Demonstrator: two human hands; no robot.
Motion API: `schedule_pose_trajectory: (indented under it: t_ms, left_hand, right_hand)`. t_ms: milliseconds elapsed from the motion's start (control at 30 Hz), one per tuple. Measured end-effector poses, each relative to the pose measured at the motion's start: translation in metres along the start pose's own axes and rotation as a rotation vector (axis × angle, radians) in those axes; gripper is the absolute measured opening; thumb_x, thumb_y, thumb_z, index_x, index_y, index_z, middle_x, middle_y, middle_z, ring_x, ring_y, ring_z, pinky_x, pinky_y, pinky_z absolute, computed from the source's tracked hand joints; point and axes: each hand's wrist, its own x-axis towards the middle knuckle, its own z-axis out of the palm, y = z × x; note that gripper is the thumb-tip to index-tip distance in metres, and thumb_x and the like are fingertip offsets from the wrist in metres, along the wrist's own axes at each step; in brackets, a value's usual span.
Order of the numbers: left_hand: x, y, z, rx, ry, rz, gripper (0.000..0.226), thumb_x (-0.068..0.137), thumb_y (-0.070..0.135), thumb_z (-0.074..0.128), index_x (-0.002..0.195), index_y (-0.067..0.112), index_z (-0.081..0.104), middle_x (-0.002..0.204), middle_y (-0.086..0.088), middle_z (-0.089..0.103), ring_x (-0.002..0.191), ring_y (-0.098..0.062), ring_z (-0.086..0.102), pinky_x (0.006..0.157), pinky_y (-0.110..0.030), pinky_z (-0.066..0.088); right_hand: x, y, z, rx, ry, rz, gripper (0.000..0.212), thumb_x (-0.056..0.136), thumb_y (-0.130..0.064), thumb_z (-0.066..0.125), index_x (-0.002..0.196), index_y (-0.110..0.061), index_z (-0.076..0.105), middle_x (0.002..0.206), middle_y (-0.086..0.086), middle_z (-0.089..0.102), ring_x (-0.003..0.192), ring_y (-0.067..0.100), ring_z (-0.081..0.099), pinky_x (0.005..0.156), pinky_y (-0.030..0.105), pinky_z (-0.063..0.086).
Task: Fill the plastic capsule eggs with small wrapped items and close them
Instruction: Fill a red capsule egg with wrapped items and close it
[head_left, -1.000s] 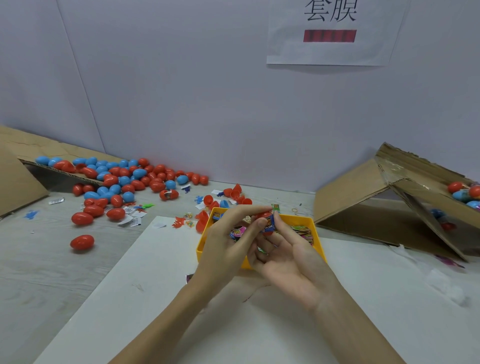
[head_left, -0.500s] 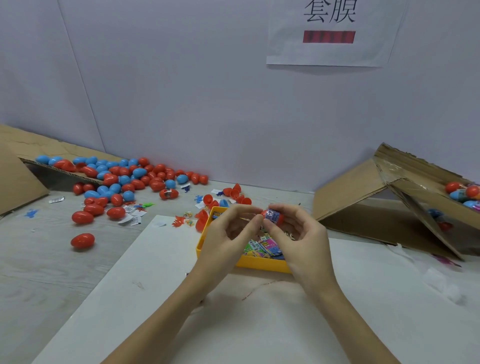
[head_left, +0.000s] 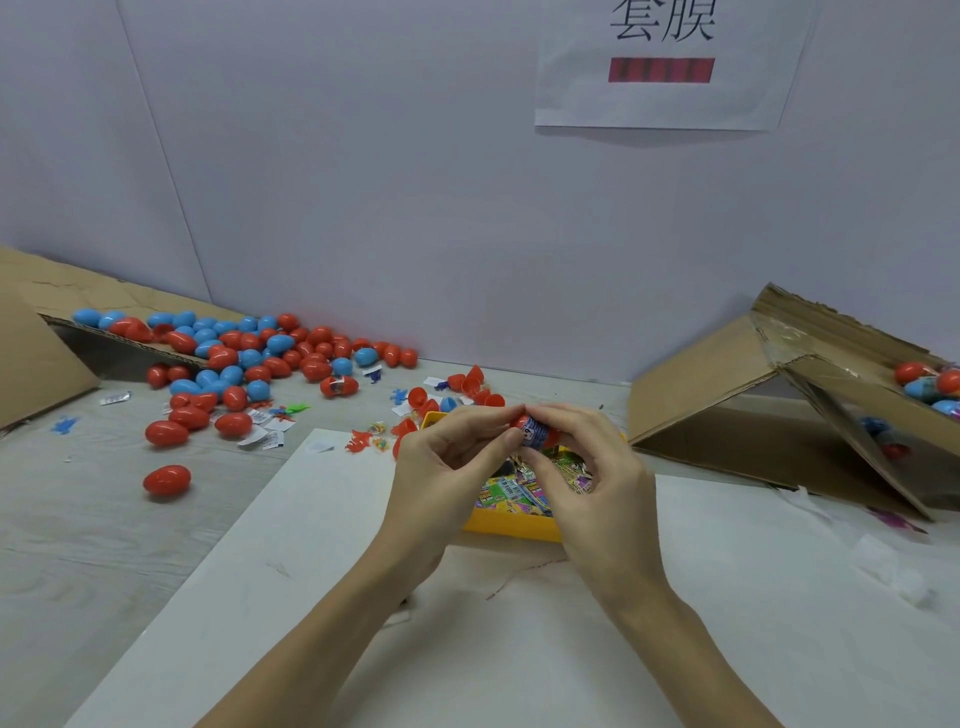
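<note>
Both hands meet above the far edge of the yellow tray, probably so spilled packets fall back in. The right hand pinches a red egg with a blue wrapped item showing at its seam. The left hand curls its fingertips against the egg's other end, apparently pressing it closed. The wall sign reads 套膜; the wrapper print is too small to read.

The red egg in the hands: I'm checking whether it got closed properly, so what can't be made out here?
Head view only:
- Red egg: its seam is hidden by the left hand and right hand, so whether it is closed is unclear.
- Wrapped item: print too small to read.
- Yellow tray: mostly hidden behind both hands.
- Right box: cut off by the frame edge.
</note>
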Motion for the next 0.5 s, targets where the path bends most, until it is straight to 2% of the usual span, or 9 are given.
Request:
schedule_pose_trajectory:
  t_ms: [167, 267, 333, 433, 500]
  left_hand:
    - [-0.0004, 0.0001, -0.0004, 0.019, 0.001, 0.025, 0.026, 0.090, 0.014, 0.072, 0.113, 0.025, 0.077, 0.110, 0.006, 0.077, 0.107, -0.011, 0.071, 0.082, -0.016, 0.056]
    - [0.0023, 0.0007, -0.0031, 0.047, -0.005, 0.033, 0.022, 0.096, 0.016, 0.068, 0.116, 0.020, 0.074, 0.112, 0.004, 0.076, 0.109, -0.014, 0.071, 0.084, -0.018, 0.056]
    - [0.0030, 0.0012, -0.0035, 0.057, -0.015, 0.057, 0.016, 0.096, 0.013, 0.068, 0.111, 0.015, 0.072, 0.111, 0.001, 0.076, 0.108, -0.017, 0.071, 0.084, -0.019, 0.056]
    - [0.0027, -0.0002, -0.0026, 0.119, -0.029, 0.098, 0.010, 0.094, 0.009, 0.070, 0.104, 0.010, 0.071, 0.111, 0.003, 0.075, 0.105, -0.016, 0.072, 0.082, -0.019, 0.057]
    - [0.0025, -0.0012, -0.0015, 0.150, -0.041, 0.111, 0.012, 0.092, 0.012, 0.073, 0.103, 0.008, 0.070, 0.115, 0.003, 0.074, 0.106, -0.017, 0.072, 0.084, -0.021, 0.058]
  right_hand:
    - [-0.0004, -0.0008, 0.0007, 0.000, 0.013, -0.020, 0.037, 0.092, -0.012, 0.073, 0.128, -0.013, 0.071, 0.126, -0.003, 0.068, 0.121, 0.008, 0.062, 0.102, 0.021, 0.051]
    - [0.0018, -0.0014, 0.0019, 0.241, -0.044, 0.124, 0.031, 0.099, -0.012, 0.064, 0.130, -0.016, 0.070, 0.125, -0.008, 0.070, 0.122, 0.009, 0.064, 0.099, 0.022, 0.053]
    - [0.0031, -0.0009, 0.0022, 0.389, -0.075, 0.255, 0.030, 0.100, -0.014, 0.064, 0.130, -0.019, 0.069, 0.120, -0.011, 0.073, 0.117, 0.009, 0.068, 0.095, 0.023, 0.056]
    - [0.0031, 0.0035, 0.0028, 0.449, -0.117, 0.335, 0.032, 0.097, -0.012, 0.068, 0.128, -0.019, 0.070, 0.117, -0.010, 0.075, 0.112, 0.011, 0.071, 0.093, 0.027, 0.059]
    - [0.0026, 0.0057, 0.0029, 0.459, -0.097, 0.347, 0.031, 0.095, -0.011, 0.071, 0.124, -0.022, 0.072, 0.113, -0.012, 0.076, 0.108, 0.009, 0.072, 0.091, 0.023, 0.059]
